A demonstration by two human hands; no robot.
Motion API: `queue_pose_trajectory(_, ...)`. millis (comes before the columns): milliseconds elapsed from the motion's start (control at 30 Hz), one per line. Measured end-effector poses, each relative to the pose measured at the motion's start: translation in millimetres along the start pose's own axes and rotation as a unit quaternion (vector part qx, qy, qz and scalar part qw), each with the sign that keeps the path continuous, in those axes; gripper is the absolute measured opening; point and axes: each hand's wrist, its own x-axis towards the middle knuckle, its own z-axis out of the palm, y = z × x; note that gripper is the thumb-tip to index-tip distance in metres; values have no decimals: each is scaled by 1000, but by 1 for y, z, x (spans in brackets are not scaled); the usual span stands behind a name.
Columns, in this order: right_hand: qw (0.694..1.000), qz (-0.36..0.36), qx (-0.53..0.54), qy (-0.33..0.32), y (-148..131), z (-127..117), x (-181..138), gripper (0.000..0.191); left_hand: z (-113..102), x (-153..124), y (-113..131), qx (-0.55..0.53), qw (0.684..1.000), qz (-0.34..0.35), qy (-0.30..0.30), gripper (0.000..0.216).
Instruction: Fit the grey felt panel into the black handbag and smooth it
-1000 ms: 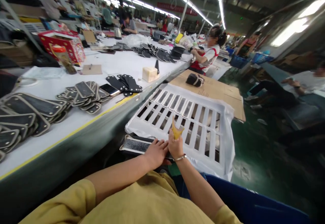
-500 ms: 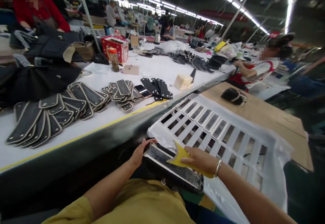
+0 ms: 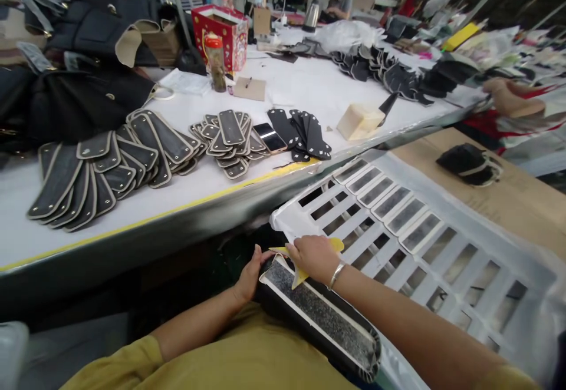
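Work at the near edge of a white slatted rack; a black boxy piece lies in front of the person's body, left of and nearer than the rack, with its pale-edged, grey speckled strip facing up. The right hand is closed around a notched yellow tool; the tool, seen half a second ago across the strip's middle, is now at its far left end, one prong over the strip; whether it touches cannot be told. The left hand is at that same end in both views, thumb raised; its fingers are partly hidden, so whether it grips or only braces cannot be told. The shift suggests that attention has passed to the end of the strip, the hands now being close together; on the rack's far side, dark panels lie in a row.
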Motion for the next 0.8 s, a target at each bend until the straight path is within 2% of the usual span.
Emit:
queue_pose_trajectory(133,993,-94,-6,65,-3,-2,25,50,-1,3,-3,-7,1000,-15,21,76)
queue_pose_trajectory(333,962,-255,-13,98,-2,-4,47,52,7,4,0,-167,983,-82,6,90)
queue_pose_trajectory(600,945,-302,1,125,0,1,47,48,11,-1,-4,-197,974,-94,59,76)
queue_pose_trajectory(800,939,-315,25,139,2,5,45,48,15,-5,-2,-118,983,-50,131,63)
